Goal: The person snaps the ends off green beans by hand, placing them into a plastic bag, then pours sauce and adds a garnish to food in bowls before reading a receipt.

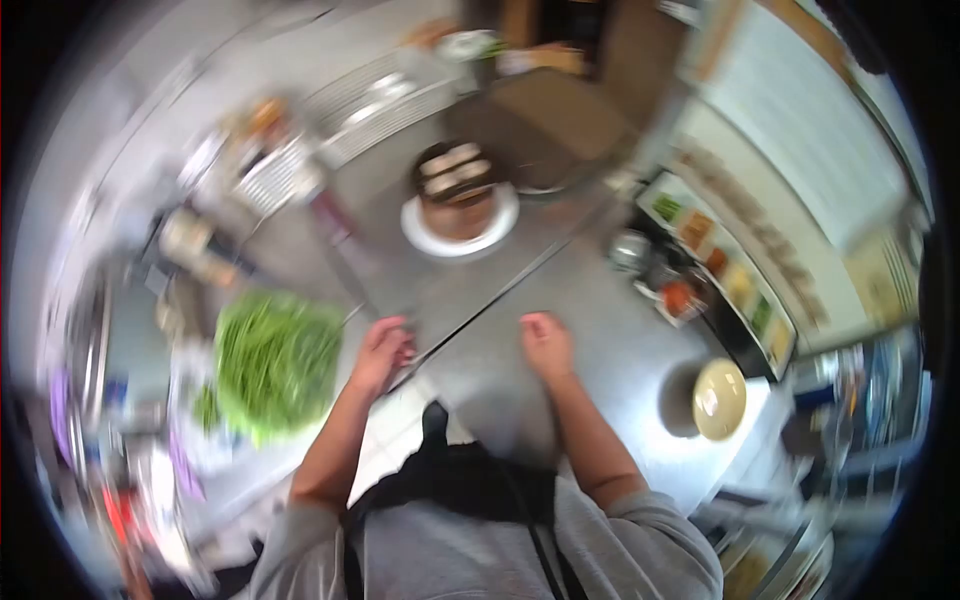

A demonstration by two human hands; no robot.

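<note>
Steel surface: grey, smooth, dull-shining metal, crossed by a straight diagonal seam; picture blurred throughout.

Left hand: rested at the seam on the surface edge, fingers curled in loosely; whether it gripped anything could not be told.

Right hand: laid knuckles-up on bare metal, fingers tucked under in a loose fist, nothing seen in it. The two hands lay near each other, apart, on either side of the seam.

Heap of green beans: long thin stalks, bright green, piled in a loose mound just left of the left hand, not touching it.

White plate: round, farther back on the surface, carrying a brown, drum-shaped stack.

Cream bowl: round, glossy, well right of the right hand.

Wire rack: ribbed metal, at the back.

Tray of small containers: along the right edge, coloured contents.
</note>
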